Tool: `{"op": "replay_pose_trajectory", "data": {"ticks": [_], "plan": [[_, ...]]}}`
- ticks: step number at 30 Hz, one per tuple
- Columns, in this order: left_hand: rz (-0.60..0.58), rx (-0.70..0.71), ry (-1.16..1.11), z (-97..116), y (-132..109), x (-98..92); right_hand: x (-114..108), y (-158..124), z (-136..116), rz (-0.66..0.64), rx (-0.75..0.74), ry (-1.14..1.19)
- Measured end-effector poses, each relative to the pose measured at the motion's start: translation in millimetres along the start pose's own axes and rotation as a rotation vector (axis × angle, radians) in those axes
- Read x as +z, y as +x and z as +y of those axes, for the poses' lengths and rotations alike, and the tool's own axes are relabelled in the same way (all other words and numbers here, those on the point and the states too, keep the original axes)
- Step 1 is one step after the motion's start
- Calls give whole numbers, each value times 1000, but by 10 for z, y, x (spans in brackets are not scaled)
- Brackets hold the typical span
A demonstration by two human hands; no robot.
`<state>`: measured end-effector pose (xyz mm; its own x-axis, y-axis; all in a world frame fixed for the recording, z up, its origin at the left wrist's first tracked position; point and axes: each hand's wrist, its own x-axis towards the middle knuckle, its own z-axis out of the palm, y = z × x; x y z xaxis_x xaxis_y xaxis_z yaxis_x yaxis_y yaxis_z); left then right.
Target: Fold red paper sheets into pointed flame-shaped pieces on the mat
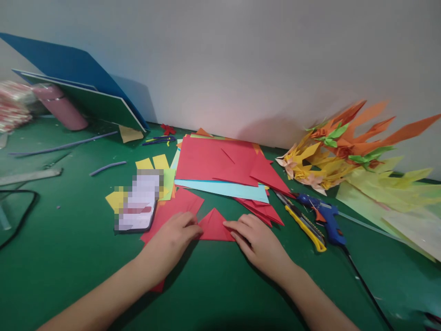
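Note:
A folded red paper, triangular with a peak at the top, lies flat on the green table between my hands. My left hand has its fingers curled together at the paper's left corner. On the right corner rest the thumb and forefinger of my right hand, closed on its edge. More red paper lies beneath and beside my left wrist. Behind the folded piece sits a stack of red sheets, with a light blue sheet sticking out below it.
A phone lies among yellow paper squares at left. To the right are a yellow utility knife, a blue glue gun with its cord, and folded paper flowers. A pink bottle and blue and green boards stand back left.

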<state>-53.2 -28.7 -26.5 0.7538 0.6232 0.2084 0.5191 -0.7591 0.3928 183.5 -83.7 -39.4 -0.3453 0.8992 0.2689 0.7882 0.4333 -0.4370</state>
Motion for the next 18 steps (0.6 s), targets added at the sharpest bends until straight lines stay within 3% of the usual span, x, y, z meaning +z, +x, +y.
{"op": "replay_pose_trajectory", "data": {"ticks": [4,11,18], "plan": [[-58,85,-111,-105,14,-71,-43,0,25,-46,5,92],[-190,65,-296,-201,76,-250,-67,-6,87,-77,74,233],[-224,47,-325,-245,70,-255,-52,15,49,-40,108,233]]}}
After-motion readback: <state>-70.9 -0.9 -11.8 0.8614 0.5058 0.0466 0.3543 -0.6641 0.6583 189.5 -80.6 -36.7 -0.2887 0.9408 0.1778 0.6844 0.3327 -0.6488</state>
